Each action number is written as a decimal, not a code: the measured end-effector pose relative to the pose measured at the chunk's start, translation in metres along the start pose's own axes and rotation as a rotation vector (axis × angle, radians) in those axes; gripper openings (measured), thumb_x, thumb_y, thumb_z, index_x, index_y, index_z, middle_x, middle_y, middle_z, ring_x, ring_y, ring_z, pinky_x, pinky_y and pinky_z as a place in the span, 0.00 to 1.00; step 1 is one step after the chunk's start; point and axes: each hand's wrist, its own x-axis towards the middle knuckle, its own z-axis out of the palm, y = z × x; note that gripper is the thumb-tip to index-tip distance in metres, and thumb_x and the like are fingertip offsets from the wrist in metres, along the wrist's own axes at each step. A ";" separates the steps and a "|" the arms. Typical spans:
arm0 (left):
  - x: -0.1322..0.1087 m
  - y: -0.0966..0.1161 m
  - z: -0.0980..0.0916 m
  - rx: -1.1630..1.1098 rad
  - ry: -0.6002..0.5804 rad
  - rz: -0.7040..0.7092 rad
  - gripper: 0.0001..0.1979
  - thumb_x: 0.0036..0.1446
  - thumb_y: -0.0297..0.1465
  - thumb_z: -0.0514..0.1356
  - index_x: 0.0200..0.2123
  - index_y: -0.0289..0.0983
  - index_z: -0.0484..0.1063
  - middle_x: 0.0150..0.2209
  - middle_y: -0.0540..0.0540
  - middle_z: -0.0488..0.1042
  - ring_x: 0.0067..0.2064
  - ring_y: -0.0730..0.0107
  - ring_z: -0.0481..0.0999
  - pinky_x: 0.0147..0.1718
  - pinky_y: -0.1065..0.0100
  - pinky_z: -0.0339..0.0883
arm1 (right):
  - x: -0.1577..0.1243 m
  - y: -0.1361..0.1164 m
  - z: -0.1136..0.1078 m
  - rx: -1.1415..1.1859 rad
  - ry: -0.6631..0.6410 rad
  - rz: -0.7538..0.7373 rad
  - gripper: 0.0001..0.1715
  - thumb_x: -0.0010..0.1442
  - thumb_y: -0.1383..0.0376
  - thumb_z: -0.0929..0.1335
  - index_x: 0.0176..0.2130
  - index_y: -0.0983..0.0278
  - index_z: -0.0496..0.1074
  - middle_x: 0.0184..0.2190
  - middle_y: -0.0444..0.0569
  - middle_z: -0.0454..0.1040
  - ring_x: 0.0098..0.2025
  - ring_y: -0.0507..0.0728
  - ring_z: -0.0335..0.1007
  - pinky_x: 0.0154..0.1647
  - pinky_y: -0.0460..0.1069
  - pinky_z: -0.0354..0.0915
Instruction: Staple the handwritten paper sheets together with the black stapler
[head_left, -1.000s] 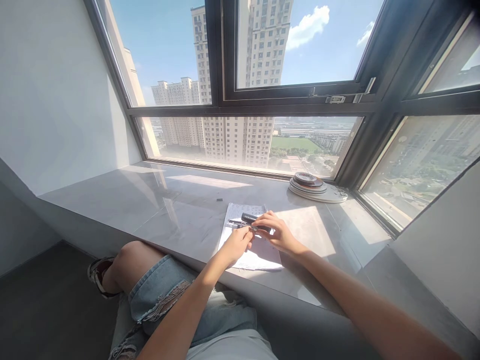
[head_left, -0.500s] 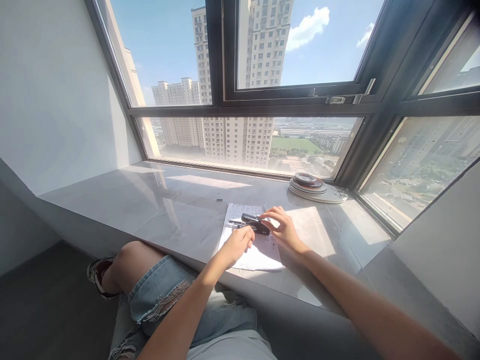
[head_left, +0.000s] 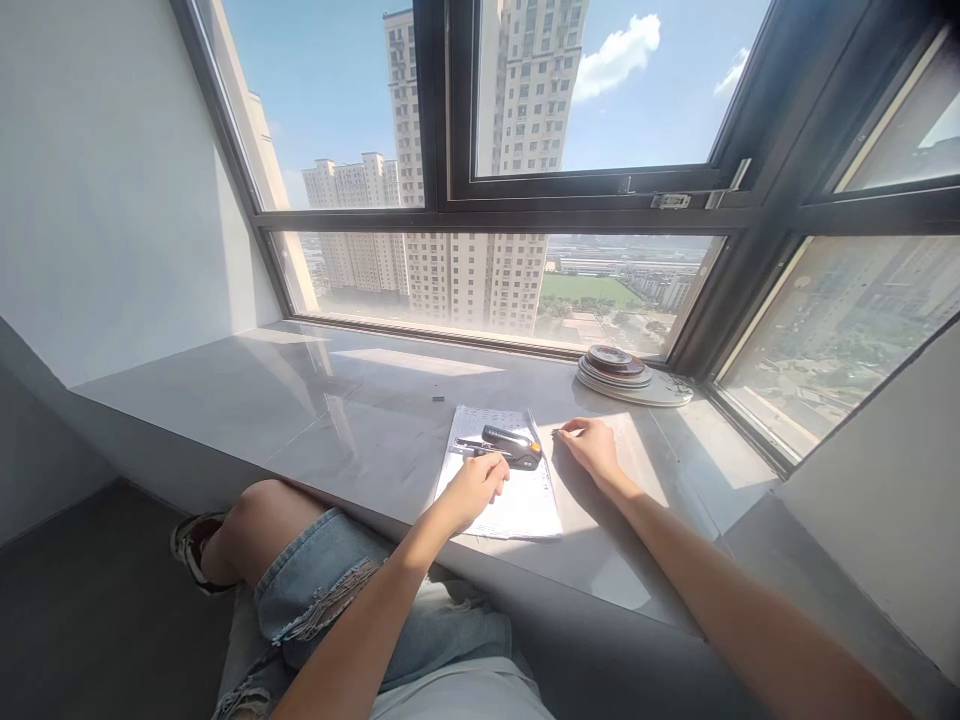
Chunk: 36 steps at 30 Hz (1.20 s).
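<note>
A black stapler [head_left: 517, 447] with an orange spot at its right end lies over printed sheets of paper [head_left: 517, 510]. Its slim metal part sticks out to the left, apart from the black cover. My left hand [head_left: 478, 490] is closed on the stapler's near side, fingers curled, partly covering it. To the right of the sheets, my right hand [head_left: 590, 447] is closed in a pinch just above the sill. A small dark piece [head_left: 556, 432] shows at its fingertips, too small to name surely.
The grey window sill [head_left: 360, 440] carries a small short strip [head_left: 438, 399] beyond the paper. A stack of round plate-like discs [head_left: 615, 372] stands by the window at the right. The sill's front edge runs beside my legs [head_left: 315, 560].
My right hand has left the stapler and moved right, down beside the paper, where it pinches a small dark piece. My left hand has stayed on the stapler.
</note>
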 end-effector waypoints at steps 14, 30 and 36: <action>-0.001 0.003 0.000 0.034 -0.009 -0.015 0.16 0.68 0.40 0.50 0.32 0.38 0.69 0.26 0.51 0.70 0.27 0.72 0.67 0.30 0.70 0.60 | 0.008 0.002 0.006 -0.250 -0.049 -0.044 0.30 0.52 0.70 0.66 0.54 0.69 0.77 0.28 0.51 0.79 0.40 0.61 0.73 0.42 0.50 0.62; 0.013 0.003 -0.019 0.185 0.375 0.177 0.23 0.71 0.42 0.48 0.24 0.39 0.56 0.20 0.53 0.60 0.23 0.73 0.61 0.26 0.69 0.52 | 0.002 -0.005 0.011 -0.234 -0.136 -0.022 0.07 0.52 0.67 0.65 0.29 0.62 0.73 0.29 0.47 0.77 0.32 0.55 0.67 0.31 0.48 0.53; 0.061 -0.041 -0.103 0.592 0.586 -0.073 0.18 0.70 0.33 0.47 0.26 0.40 0.65 0.23 0.48 0.66 0.28 0.65 0.69 0.30 0.67 0.58 | 0.000 -0.009 0.009 -0.256 -0.143 -0.020 0.06 0.53 0.66 0.65 0.29 0.61 0.73 0.31 0.47 0.77 0.33 0.55 0.67 0.32 0.48 0.53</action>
